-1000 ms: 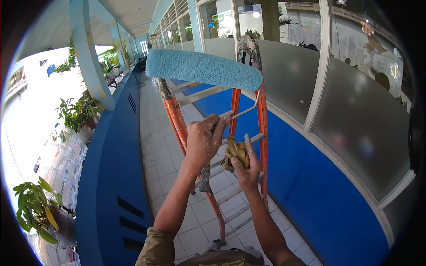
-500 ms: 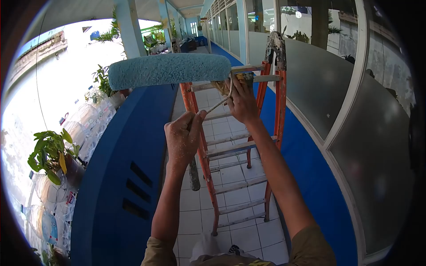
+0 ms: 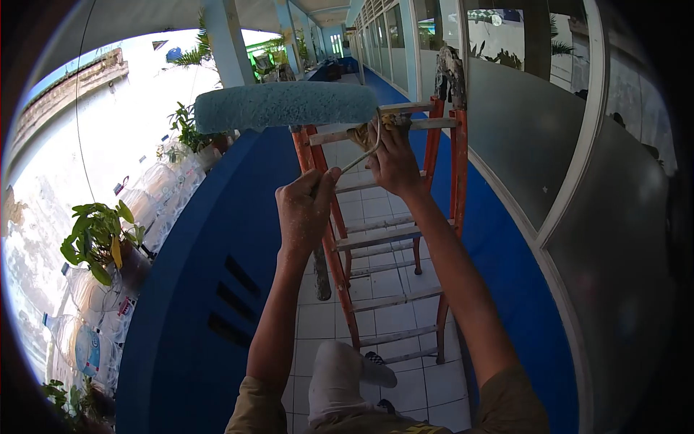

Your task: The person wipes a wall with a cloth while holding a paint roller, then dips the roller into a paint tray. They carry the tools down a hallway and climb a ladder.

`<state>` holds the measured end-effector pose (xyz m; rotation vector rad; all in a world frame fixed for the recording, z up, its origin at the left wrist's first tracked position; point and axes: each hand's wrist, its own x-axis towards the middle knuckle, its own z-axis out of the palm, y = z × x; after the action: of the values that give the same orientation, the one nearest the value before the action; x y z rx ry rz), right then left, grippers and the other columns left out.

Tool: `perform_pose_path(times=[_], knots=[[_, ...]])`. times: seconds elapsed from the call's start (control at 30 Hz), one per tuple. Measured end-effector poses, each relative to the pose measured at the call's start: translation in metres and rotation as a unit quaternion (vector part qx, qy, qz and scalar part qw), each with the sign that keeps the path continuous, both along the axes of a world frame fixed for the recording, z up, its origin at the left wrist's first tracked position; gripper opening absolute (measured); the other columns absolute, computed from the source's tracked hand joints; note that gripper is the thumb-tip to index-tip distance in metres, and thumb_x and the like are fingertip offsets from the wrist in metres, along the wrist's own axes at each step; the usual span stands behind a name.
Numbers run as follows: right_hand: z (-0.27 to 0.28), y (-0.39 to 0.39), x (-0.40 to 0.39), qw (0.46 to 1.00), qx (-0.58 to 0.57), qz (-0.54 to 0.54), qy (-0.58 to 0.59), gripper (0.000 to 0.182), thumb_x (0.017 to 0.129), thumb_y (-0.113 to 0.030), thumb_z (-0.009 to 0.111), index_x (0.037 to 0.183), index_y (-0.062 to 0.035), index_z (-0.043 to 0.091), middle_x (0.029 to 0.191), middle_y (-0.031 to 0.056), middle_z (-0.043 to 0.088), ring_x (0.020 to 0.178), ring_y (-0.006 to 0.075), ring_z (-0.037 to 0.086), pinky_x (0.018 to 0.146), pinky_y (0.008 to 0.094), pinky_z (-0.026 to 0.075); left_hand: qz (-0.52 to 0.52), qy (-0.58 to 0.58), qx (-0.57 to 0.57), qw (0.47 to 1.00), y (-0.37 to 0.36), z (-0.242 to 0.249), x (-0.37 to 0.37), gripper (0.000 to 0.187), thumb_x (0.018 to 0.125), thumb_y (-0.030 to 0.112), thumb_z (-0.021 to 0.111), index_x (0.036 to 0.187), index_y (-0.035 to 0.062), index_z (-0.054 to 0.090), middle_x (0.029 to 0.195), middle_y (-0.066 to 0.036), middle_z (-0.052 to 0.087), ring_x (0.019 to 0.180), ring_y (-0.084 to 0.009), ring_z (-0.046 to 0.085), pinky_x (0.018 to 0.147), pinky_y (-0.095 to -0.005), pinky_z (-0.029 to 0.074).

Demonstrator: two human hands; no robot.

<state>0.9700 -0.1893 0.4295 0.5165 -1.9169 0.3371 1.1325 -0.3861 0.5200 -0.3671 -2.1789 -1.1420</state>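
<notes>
A light-blue paint roller (image 3: 285, 105) is held up in front of me, its fuzzy sleeve lying nearly level. My left hand (image 3: 303, 201) is closed around the thin metal rod of its frame. A paint-crusted stick (image 3: 322, 276) shows below that wrist, perhaps the roller's handle. At the sleeve's right end, my right hand (image 3: 394, 160) is closed on a yellowish, stained rag (image 3: 361, 135), its fingers against the bent rod. Part of the rag is hidden behind the fingers. Just beyond both hands stands an orange stepladder (image 3: 458, 173) with paint-spattered rungs.
On the left runs a blue low wall (image 3: 195, 246), with a potted plant (image 3: 97, 235) and several plastic bottles (image 3: 87, 347) beyond it. Large window panes (image 3: 520, 137) line the right side. White floor tiles (image 3: 405, 390) lie under the ladder and my legs.
The view has shifted slightly, and my leg now shows stepping forward near the ladder's foot. The roller looks darker and a little turned. Both hands keep their grip.
</notes>
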Motion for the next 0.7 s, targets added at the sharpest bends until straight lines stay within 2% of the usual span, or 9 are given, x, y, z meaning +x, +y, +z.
perform_pose_path(times=[0.13, 0.17, 0.3, 0.37, 0.4, 0.47, 0.6, 0.67, 0.7], knots=[[0.014, 0.043, -0.018, 0.999, 0.040, 0.015, -0.013, 0.043, 0.097, -0.024, 0.060, 0.136, -0.0054, 0.060, 0.142, 0.0128, 0.054, 0.129, 0.0314, 0.051, 0.112, 0.0502, 0.040, -0.012, 0.002, 0.010, 1.000, 0.008, -0.003, -0.020, 0.042, 0.098, 0.024, 0.069, 0.064, -0.0004, 0.062, 0.049, 0.000, 0.047, 0.047, -0.0066, 0.035, 0.045, -0.0315, 0.028], [0.020, 0.057, -0.024, 0.999, 0.009, 0.021, 0.025, 0.033, 0.097, -0.021, 0.059, 0.126, -0.0055, 0.065, 0.125, 0.0139, 0.065, 0.118, 0.0319, 0.059, 0.103, 0.0476, 0.047, -0.016, 0.011, 0.013, 1.000, 0.014, -0.003, -0.025, 0.042, 0.098, 0.021, 0.069, 0.063, -0.0006, 0.061, 0.046, 0.000, 0.046, 0.045, -0.0065, 0.035, 0.043, -0.0317, 0.028], [0.055, 0.086, -0.032, 0.994, -0.021, 0.039, -0.096, 0.026, 0.098, -0.022, 0.056, 0.108, -0.0022, 0.068, 0.110, 0.0166, 0.069, 0.103, 0.0331, 0.066, 0.092, 0.0471, 0.053, -0.018, -0.013, 0.006, 1.000, 0.023, -0.001, -0.048, 0.044, 0.098, 0.029, 0.069, 0.066, -0.0003, 0.065, 0.051, -0.001, 0.051, 0.047, -0.0067, 0.039, 0.045, -0.0312, 0.032], [0.065, 0.087, -0.038, 0.977, -0.048, -0.018, -0.206, 0.028, 0.097, -0.024, 0.052, 0.091, -0.0014, 0.067, 0.092, 0.0174, 0.070, 0.087, 0.0336, 0.069, 0.081, 0.0476, 0.056, -0.017, -0.010, 0.022, 1.000, 0.033, -0.002, -0.064, 0.043, 0.098, 0.030, 0.068, 0.067, -0.0002, 0.066, 0.051, -0.001, 0.051, 0.047, -0.0069, 0.040, 0.045, -0.0312, 0.032], [0.068, 0.086, -0.040, 0.977, -0.045, -0.015, -0.206, 0.028, 0.097, -0.024, 0.052, 0.091, -0.0014, 0.067, 0.092, 0.0174, 0.070, 0.087, 0.0336, 0.069, 0.081, 0.0476, 0.056, -0.021, -0.005, 0.034, 0.999, 0.037, -0.002, -0.072, 0.043, 0.098, 0.030, 0.068, 0.068, -0.0002, 0.068, 0.051, -0.001, 0.051, 0.047, -0.0071, 0.041, 0.045, -0.0311, 0.033], [0.068, 0.082, -0.040, 0.964, -0.070, -0.039, -0.253, 0.031, 0.096, -0.026, 0.052, 0.084, -0.0023, 0.067, 0.085, 0.0165, 0.069, 0.082, 0.0321, 0.069, 0.076, 0.0472, 0.056, -0.034, 0.030, 0.046, 0.998, 0.044, 0.001, -0.089, 0.038, 0.097, 0.023, 0.069, 0.070, -0.0035, 0.067, 0.050, -0.002, 0.050, 0.046, -0.0082, 0.038, 0.045, -0.0328, 0.031], [0.048, 0.082, -0.058, 0.991, -0.081, -0.020, -0.107, 0.030, 0.094, -0.024, 0.052, 0.080, -0.0021, 0.067, 0.080, 0.0152, 0.069, 0.081, 0.0316, 0.068, 0.077, 0.0461, 0.056, -0.035, 0.021, 0.034, 0.999, 0.060, 0.014, -0.120, 0.039, 0.097, 0.028, 0.068, 0.075, -0.0041, 0.071, 0.052, -0.003, 0.052, 0.047, -0.0085, 0.041, 0.046, -0.0320, 0.034], [0.045, 0.080, -0.060, 0.997, -0.079, -0.004, -0.015, 0.034, 0.097, -0.024, 0.053, 0.069, -0.0051, 0.058, 0.067, 0.0113, 0.060, 0.059, 0.0289, 0.062, 0.061, 0.0438, 0.052, -0.041, 0.027, 0.054, 0.997, 0.065, 0.020, -0.136, 0.043, 0.097, 0.032, 0.068, 0.074, -0.0031, 0.072, 0.053, -0.003, 0.053, 0.048, -0.0086, 0.043, 0.047, -0.0314, 0.035], [0.045, 0.080, -0.060, 0.997, -0.076, -0.011, -0.016, 0.034, 0.096, -0.023, 0.053, 0.067, -0.0055, 0.055, 0.064, 0.0107, 0.058, 0.057, 0.0280, 0.060, 0.059, 0.0430, 0.050, -0.046, 0.029, 0.042, 0.998, 0.067, 0.024, -0.146, 0.039, 0.097, 0.028, 0.068, 0.076, -0.0044, 0.072, 0.052, -0.004, 0.052, 0.048, -0.0086, 0.041, 0.046, -0.0321, 0.034]])
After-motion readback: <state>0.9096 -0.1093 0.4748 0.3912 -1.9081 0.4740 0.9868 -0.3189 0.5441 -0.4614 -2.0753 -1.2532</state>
